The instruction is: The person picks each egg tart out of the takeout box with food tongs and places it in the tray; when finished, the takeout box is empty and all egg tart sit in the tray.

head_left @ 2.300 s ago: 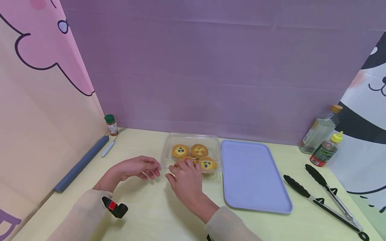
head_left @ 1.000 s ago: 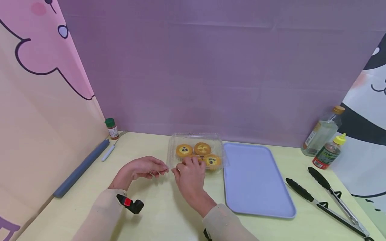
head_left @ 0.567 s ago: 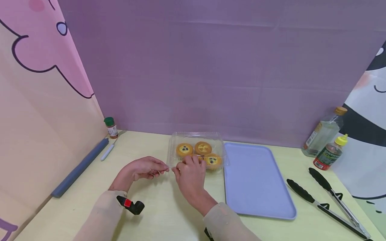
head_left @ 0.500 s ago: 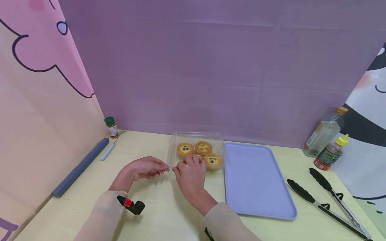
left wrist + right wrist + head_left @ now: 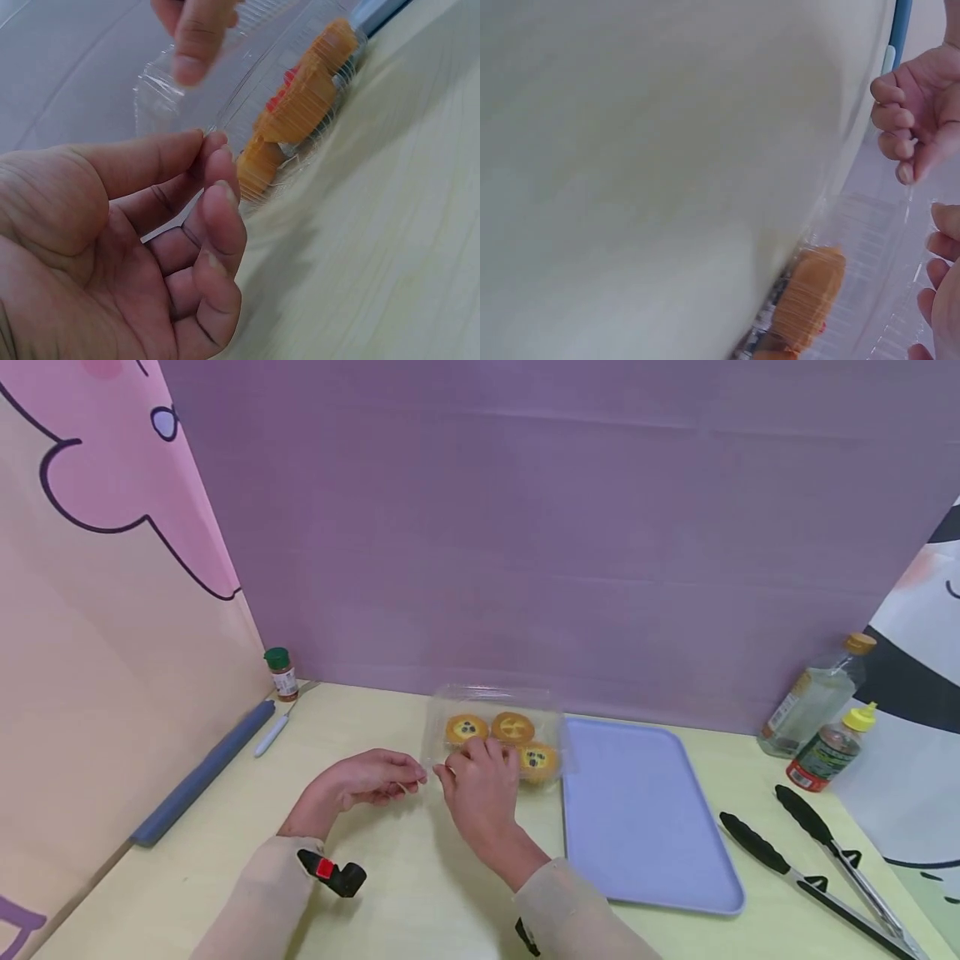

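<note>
Clear plastic box (image 5: 495,731) of round yellow pastries (image 5: 513,727) sits on the pale yellow table (image 5: 390,868), near the back wall, just left of the lilac tray (image 5: 637,810). Left hand (image 5: 367,777) at the box's front left corner, thumb and fingertips (image 5: 214,146) pinching the thin plastic rim there; other fingers curled loosely. Right hand (image 5: 476,789) on the front edge of the box, fingers bent over the lid; wrist view shows a fingertip pressing on the clear lid, whether it actually grips cannot be told. Lid looks down, not raised. Black tongs (image 5: 813,868) lie right of the tray, two bottles (image 5: 817,710) at far right against the wall. Small spice jar (image 5: 281,672) and white-handled knife (image 5: 270,735) at far left.
</note>
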{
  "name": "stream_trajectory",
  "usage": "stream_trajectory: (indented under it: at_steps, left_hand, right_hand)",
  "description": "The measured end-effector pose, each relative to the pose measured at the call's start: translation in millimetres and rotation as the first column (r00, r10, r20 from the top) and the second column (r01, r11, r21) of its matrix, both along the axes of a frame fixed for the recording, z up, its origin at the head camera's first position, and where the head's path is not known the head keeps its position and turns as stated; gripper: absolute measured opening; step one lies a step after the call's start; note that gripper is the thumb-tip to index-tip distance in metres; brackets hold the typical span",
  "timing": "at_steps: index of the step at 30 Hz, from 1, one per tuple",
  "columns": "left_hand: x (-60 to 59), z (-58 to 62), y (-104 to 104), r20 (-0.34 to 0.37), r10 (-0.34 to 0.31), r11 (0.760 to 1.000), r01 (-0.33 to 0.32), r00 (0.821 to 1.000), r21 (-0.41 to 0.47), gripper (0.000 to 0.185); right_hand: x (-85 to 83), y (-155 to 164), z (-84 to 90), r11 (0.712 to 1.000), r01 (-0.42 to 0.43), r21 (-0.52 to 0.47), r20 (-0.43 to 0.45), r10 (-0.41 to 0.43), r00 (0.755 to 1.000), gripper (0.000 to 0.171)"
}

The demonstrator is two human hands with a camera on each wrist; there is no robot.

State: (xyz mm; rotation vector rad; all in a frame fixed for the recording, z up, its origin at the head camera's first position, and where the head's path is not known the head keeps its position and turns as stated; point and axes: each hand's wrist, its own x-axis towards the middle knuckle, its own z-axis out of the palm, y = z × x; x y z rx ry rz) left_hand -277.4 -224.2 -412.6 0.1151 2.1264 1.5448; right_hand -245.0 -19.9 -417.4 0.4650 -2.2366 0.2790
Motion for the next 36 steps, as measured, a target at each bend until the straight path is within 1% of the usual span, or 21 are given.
stream_trajectory:
  at_steps: [2, 5, 8, 15, 17, 18, 23, 27, 30, 36]
  left_hand:
    - [-1.2, 1.5, 2, 0.0, 0.0, 1.0, 0.0, 1.0, 0.003, 0.023]
    - [-2.1, 3.0, 4, 0.005, 0.013, 1.0, -0.013, 1.0, 0.009, 0.021]
    - [-2.5, 3.0, 4, 0.018, 0.034, 0.999, -0.035, 0.999, 0.022, 0.02]
    - [-1.6, 1.5, 7, 0.013, 0.038, 0.999, -0.038, 0.999, 0.035, 0.022]
    - [-1.2, 1.3, 7, 0.008, 0.037, 0.999, -0.037, 0.999, 0.032, 0.023]
    - [-1.4, 0.9, 8, 0.017, 0.046, 0.998, -0.046, 0.999, 0.033, 0.022]
    - [0.5, 0.3, 6, 0.034, 0.049, 0.998, -0.05, 0.998, 0.042, 0.021]
    - [1.9, 1.1, 3, 0.041, 0.051, 0.997, -0.053, 0.998, 0.054, 0.021]
    - [2.9, 2.5, 2, 0.042, 0.044, 0.997, -0.046, 0.998, 0.063, 0.02]
    - [2.0, 2.6, 2, 0.049, 0.029, 0.996, -0.033, 0.998, 0.079, 0.017]
  right_hand:
    - [-3.1, 2, 3.1, 1.0, -0.011, -0.012, -0.038, 0.011, 0.999, 0.018]
    - [-6.4, 4, 8.1, 0.999, -0.041, -0.032, -0.07, 0.039, 0.997, 0.017]
    - [-7.6, 5, 13.3, 0.998, -0.056, -0.033, -0.072, 0.054, 0.996, 0.016]
    - [-9.6, 8, 21.9, 0.999, -0.051, 0.007, -0.085, 0.052, 0.995, 0.015]
    - [-10.4, 9, 22.8, 0.999, -0.046, 0.018, -0.086, 0.048, 0.995, 0.015]
    - [-10.6, 10, 22.9, 0.999, -0.046, 0.023, -0.084, 0.048, 0.995, 0.015]
    - [-13.1, 10, 24.9, 0.998, -0.053, 0.031, -0.086, 0.055, 0.995, 0.017]
    - [-18.4, 9, 37.6, 0.998, -0.062, 0.016, -0.126, 0.063, 0.99, 0.017]
    - [-23.5, 9, 49.7, 0.998, -0.059, 0.009, -0.136, 0.06, 0.989, 0.017]
    - [-32.4, 9, 66.9, 0.999, -0.044, 0.01, -0.084, 0.045, 0.995, 0.02]
